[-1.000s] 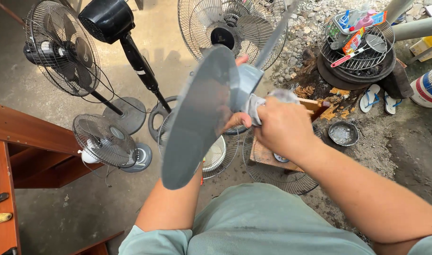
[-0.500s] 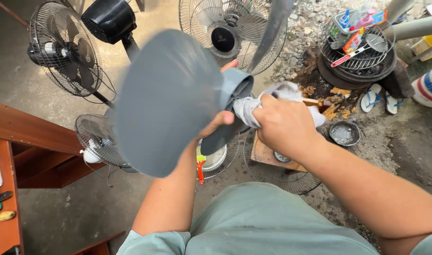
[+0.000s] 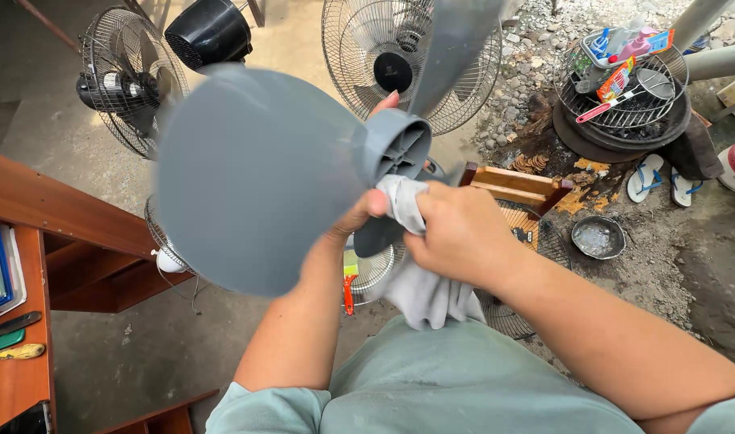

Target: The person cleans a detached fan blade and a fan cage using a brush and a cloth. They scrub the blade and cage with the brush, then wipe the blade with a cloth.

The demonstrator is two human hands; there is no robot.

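The largest thing in view is the grey plastic fan blade assembly [image 3: 263, 177], held up in front of the person's chest, one broad blade facing the camera and a second blade rising blurred toward the top of the frame, both joined at a ribbed round hub. Behind it on the concrete floor stand several round wire-caged fans: a big one [image 3: 383, 64] straight ahead, a dark one on a stand [image 3: 122, 80] to the left, and a smaller one lying low under the blade. Off to the right a round wire grille [image 3: 624, 88] rests on a dark stack and holds bottles and small tools, with a small metal bowl [image 3: 598, 237] on the gravel below it and a pair of sandals nearby. A brown wooden bench edge [image 3: 62, 217] runs along the left. The left hand [image 3: 359, 221] is closed around the hub from underneath, thumb at its near side, carrying the blade assembly. The right hand [image 3: 460, 237] is closed on a pale grey cloth [image 3: 419, 281], pressing a bunched fold against the hub while the rest hangs toward the lap. Judging by this, the step in hand is wiping the hub and blade roots; the next move likely calls for turning the assembly in the left hand so an unwiped face meets the cloth, keeping a firm grip on the hub.
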